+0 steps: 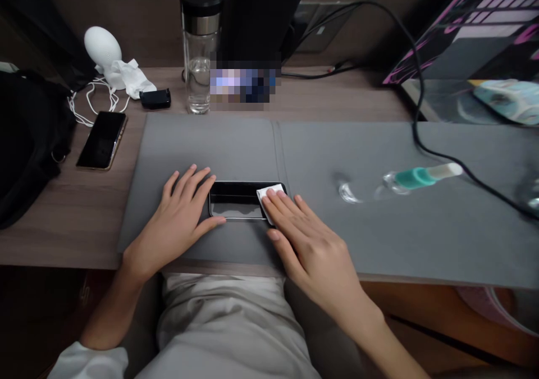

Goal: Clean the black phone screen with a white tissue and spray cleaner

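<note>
With left hand (179, 213) splayed, the phone (234, 206) may be skidded toward twelve o'clock if white cloth (261, 191) under flat right hand (314, 247) is overpushed

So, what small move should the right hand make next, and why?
Probably slide the white wipe leftward along the phone between the hands: the right hand lies flat on it at the phone's right end, the left hand is at the left end, and the middle is uncovered.
</note>
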Demonstrator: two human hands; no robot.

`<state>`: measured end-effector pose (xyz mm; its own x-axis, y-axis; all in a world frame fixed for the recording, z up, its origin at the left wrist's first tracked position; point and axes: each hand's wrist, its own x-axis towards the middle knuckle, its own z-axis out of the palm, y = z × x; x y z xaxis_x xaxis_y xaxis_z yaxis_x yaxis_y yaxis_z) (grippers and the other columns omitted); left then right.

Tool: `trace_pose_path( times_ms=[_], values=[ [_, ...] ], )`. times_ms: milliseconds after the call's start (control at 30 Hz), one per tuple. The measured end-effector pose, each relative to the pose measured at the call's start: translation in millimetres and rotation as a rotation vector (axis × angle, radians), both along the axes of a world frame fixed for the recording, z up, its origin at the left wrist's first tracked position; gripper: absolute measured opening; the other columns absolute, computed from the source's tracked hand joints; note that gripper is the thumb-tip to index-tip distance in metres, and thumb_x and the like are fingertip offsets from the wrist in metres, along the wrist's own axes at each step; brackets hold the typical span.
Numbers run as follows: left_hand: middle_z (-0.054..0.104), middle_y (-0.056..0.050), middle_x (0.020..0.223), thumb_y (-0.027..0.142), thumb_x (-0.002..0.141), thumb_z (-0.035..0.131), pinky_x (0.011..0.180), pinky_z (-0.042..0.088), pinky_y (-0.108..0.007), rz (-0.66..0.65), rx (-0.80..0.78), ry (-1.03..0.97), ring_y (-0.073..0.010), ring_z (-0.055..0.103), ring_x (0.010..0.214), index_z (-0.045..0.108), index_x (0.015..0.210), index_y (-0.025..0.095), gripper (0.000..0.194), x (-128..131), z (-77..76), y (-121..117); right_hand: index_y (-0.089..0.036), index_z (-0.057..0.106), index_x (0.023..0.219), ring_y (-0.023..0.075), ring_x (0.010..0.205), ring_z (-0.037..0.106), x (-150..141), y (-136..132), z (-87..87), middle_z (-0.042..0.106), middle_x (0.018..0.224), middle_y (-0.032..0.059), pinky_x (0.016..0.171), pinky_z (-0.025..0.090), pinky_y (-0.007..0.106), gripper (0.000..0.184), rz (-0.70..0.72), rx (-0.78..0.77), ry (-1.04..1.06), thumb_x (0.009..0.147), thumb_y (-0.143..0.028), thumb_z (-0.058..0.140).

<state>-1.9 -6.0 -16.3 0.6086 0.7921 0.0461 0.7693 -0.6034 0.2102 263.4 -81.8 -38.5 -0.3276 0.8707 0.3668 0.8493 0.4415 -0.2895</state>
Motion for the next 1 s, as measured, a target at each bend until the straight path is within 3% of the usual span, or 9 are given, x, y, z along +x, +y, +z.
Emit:
trace_pose_path(
  times_ms=[333, 767, 1000],
  values=[
    [0.037, -0.018, 0.174, 0.063, 0.109, 0.044, 0.135, 0.019, -0.058, 0.001, 0.000, 0.009, -0.0340, 0.025, 0.166, 0.035, 0.166, 0.012, 0.077, -1.1, -1.6, 1.7, -0.016, 0.044, 0.163, 0.0278, 0.153, 0.050, -5.8, 26.6, -0.8, 0.055, 0.161, 0.0127, 0.130, 0.042, 0.053, 0.057, 0.015, 0.012, 0.031, 0.109, -0.029, 0.054],
    [0.039, -0.017, 0.173, 0.065, 0.109, 0.042, 0.135, 0.019, -0.058, -0.007, 0.004, -0.014, -0.0337, 0.025, 0.166, 0.034, 0.167, 0.016, 0.076, -2.1, -2.8, 2.6, -0.010, 0.037, 0.166, 0.0312, 0.150, 0.053, -14.6, -6.2, 5.4, 0.056, 0.160, 0.0193, 0.123, 0.051, 0.055, 0.068, 0.064, 0.074, -0.050, 0.106, -0.032, 0.060],
    [0.038, -0.017, 0.174, 0.065, 0.109, 0.041, 0.135, 0.019, -0.057, -0.007, 0.015, -0.016, -0.0334, 0.024, 0.167, 0.034, 0.166, 0.015, 0.076, -2.2, -3.7, 1.9, -0.011, 0.043, 0.163, 0.0297, 0.150, 0.053, -23.3, 4.8, 3.9, 0.058, 0.158, 0.0165, 0.125, 0.048, 0.054, 0.062, 0.094, 0.055, -0.018, 0.107, -0.031, 0.060]
  ],
)
